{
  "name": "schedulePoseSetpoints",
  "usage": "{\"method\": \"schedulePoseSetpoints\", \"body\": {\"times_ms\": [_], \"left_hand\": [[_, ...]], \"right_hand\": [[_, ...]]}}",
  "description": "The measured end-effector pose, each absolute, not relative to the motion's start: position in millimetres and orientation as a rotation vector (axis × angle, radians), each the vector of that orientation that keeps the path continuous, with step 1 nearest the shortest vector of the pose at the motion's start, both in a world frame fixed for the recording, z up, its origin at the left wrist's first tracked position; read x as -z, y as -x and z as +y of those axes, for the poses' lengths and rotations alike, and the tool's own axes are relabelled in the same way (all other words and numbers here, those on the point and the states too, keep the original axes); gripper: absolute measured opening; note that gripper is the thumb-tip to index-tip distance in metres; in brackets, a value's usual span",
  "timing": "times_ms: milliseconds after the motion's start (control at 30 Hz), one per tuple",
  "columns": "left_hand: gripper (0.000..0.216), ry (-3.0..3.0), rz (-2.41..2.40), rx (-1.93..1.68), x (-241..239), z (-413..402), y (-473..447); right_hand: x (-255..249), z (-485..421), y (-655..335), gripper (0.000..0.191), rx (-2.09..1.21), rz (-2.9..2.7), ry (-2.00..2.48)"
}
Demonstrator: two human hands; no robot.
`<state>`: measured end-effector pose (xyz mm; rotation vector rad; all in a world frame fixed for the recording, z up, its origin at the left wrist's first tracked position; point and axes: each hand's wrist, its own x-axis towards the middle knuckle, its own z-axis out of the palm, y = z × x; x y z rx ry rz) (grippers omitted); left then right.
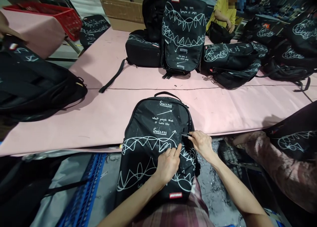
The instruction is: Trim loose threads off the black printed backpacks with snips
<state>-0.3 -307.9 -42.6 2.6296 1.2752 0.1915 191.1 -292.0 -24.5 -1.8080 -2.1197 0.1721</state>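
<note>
A black backpack (151, 134) with white scribble print and the word "Success" leans from my lap against the pink table's front edge. My left hand (167, 164) presses on its front panel, index finger stretched toward the right side. My right hand (201, 142) is closed in a pinch on a small dark tool (185, 134), its tip touching the backpack's right edge near a side zipper.
The pink table (99, 111) carries more black printed backpacks: one upright (183, 35) at the back middle, several at the back right (230, 60), one at the left (34, 85). A red basket (49, 14) and cardboard box (121, 9) stand behind. A person in yellow (224, 12) works beyond; another person's sleeve (277, 167) is at my right.
</note>
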Motion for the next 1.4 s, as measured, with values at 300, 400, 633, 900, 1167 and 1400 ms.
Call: {"method": "schedulePoseSetpoints", "body": {"times_ms": [300,400,633,900,1167,1400], "left_hand": [[0.043,-2.623,1.272,-0.218,42.6,-306.9,-0.1],[0.042,-2.624,1.272,-0.232,42.9,-306.5,-0.1],[0.044,-2.615,1.275,-0.246,45.5,-305.8,-1.1],[0.043,-2.631,1.287,-0.253,47.6,-307.8,0.1],[0.045,-1.928,1.494,-0.387,38.6,-251.8,-21.1],[0.027,-1.311,1.198,-0.282,58.1,-196.7,0.1]], "right_hand": [[24.9,-286.4,-190.1,0.021,-0.199,-2.139,1.813],[24.8,-284.6,-189.1,0.022,-0.169,-2.163,1.823],[24.8,-286.3,-189.7,0.021,-0.199,-2.141,1.794],[30.2,-286.1,-189.2,0.021,-0.248,-2.091,1.800],[50.1,-277.5,-199.1,0.021,-0.810,-1.347,1.671],[72.3,-293.3,-219.0,0.027,-1.102,-0.799,1.424]]}}
